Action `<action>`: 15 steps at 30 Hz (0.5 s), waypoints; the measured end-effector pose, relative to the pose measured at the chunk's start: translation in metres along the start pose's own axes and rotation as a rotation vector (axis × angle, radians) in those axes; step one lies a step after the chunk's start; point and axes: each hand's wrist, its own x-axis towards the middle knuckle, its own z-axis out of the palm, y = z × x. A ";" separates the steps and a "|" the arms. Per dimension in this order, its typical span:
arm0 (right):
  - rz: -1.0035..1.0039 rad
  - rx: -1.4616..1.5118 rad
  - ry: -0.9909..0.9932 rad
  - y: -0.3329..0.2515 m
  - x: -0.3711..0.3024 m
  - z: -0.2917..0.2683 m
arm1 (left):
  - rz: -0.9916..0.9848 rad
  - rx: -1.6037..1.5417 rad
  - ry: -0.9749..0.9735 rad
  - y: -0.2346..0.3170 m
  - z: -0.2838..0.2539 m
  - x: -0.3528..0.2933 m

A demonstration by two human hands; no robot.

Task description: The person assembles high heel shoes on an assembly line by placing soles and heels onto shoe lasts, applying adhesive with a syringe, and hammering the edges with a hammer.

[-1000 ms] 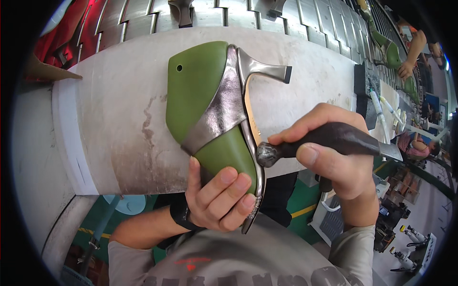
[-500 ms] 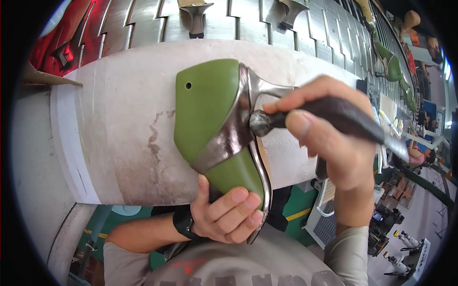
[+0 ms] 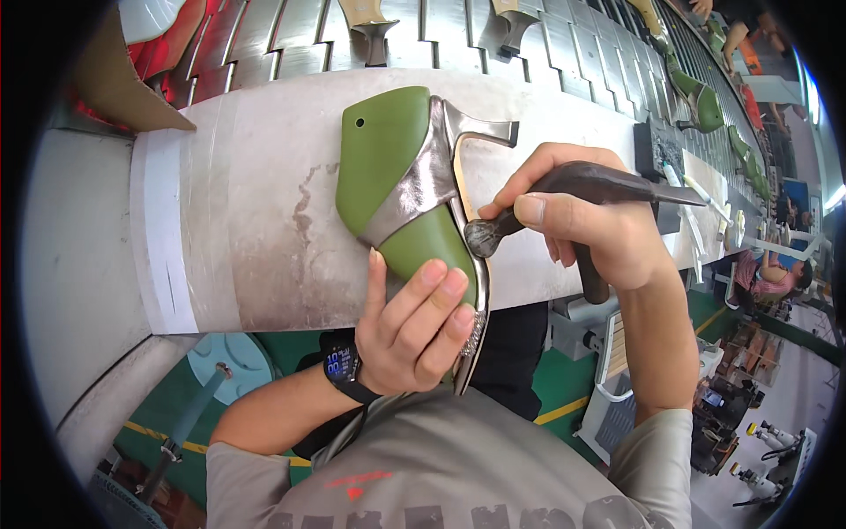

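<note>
A high-heeled sandal with a silver strap [image 3: 414, 189] sits on a green shoe last [image 3: 388, 150], lying on its side on the grey workbench [image 3: 256, 220]. My left hand [image 3: 414, 326] grips the toe end of the last from below. My right hand [image 3: 590, 229] holds a dark metal hammer-like tool [image 3: 564, 198], and the tool's rounded head [image 3: 483, 236] presses against the sole edge near the middle of the shoe. A black wristwatch [image 3: 342, 366] is on my left wrist.
A slatted metal conveyor [image 3: 291, 40] runs behind the bench with other shoe lasts and heels on it. Green lasts [image 3: 705, 106] line the far right, where another person's hand shows. A cardboard flap [image 3: 115, 79] lies at the upper left. Machines stand on the green floor below.
The tool head has shifted along the sole edge, from the toe side up toward the strap and back to the middle. My left hand still grips the toe of the last.
</note>
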 end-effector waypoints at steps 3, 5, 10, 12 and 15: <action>0.002 0.156 0.030 0.001 -0.020 0.008 | 0.008 0.012 0.008 -0.002 -0.002 -0.001; -0.046 0.180 0.001 0.000 -0.046 0.009 | -0.033 -0.009 0.059 0.005 0.002 0.010; -0.533 -0.165 0.104 0.024 -0.093 0.048 | -0.074 -0.015 0.097 0.003 -0.001 0.010; -0.636 -0.249 0.112 0.027 -0.108 0.064 | -0.064 -0.040 0.080 0.002 -0.002 0.008; -0.605 -0.287 0.065 0.017 -0.115 0.062 | -0.006 -0.010 0.058 -0.004 0.001 0.008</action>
